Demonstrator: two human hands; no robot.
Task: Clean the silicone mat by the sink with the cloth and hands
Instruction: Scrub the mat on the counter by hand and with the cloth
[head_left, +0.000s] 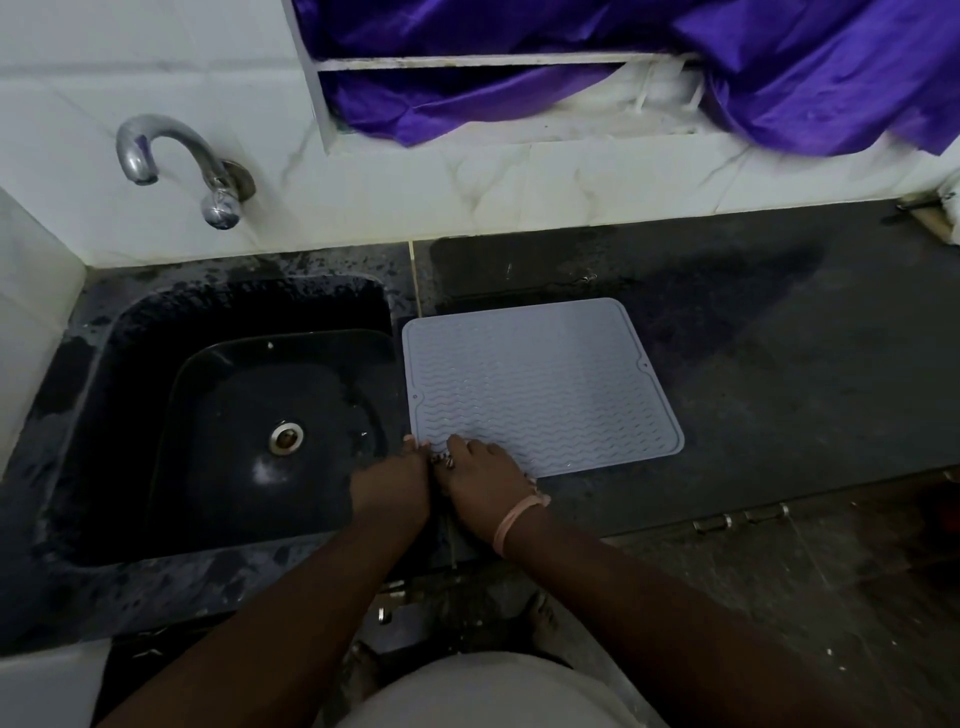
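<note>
From the head view we see the grey silicone mat lying flat on the dark bench, just beside the sink. Both our hands meet at its near left corner: left hand and right hand seem to pinch the edge, though we cannot tell for sure.

Pale grey wavy-ribbed mat, black sink, purple cloth

A chrome tap juts from the tiled wall (purple cloth drapes the ledge above).
</note>
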